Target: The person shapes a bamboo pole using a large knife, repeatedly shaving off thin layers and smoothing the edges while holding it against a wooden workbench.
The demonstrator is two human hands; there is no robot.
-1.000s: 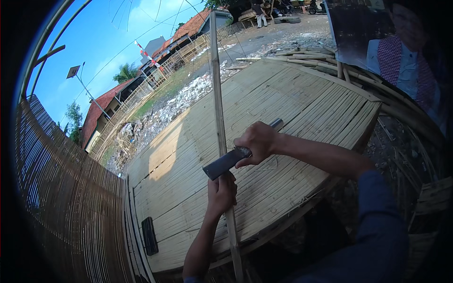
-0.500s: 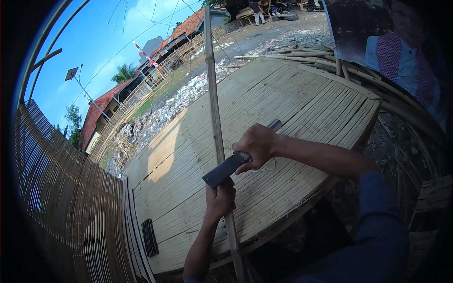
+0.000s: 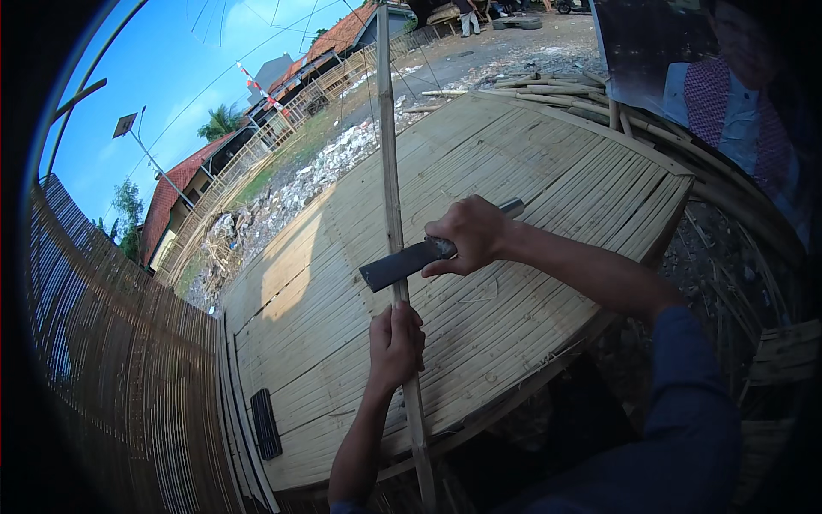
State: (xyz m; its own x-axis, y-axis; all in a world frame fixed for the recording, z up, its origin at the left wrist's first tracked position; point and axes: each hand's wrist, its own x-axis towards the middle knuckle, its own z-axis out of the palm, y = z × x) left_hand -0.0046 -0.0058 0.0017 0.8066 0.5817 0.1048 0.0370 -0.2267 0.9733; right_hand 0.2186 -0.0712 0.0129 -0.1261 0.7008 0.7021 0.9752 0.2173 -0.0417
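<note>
A long, narrow bamboo pole [image 3: 390, 171] runs from the lower edge up past the far end of the bamboo-slat platform [image 3: 522, 343]. My left hand [image 3: 396, 349] is closed around the pole at about its lower third. Just beyond that fist, the broad dark blade of a machete [image 3: 396, 265] lies across the pole, its square end poking out on the left. My right hand [image 3: 467, 236] wraps the machete's handle, whose grey end sticks out past my wrist. Whether the edge bites into the bamboo cannot be seen.
A dark slatted object [image 3: 266, 425] lies at the platform's left edge, beside a woven bamboo screen [image 3: 128, 343]. Bamboo poles [image 3: 556, 89] are piled at the far right under a large printed banner [image 3: 659, 60]. Rubble [image 3: 304, 188] covers ground beyond. Far off stands a person [image 3: 468, 19].
The machete and my right hand have moved up along the pole, away from my left hand. My left hand keeps its hold, and the blade has turned flatter.
</note>
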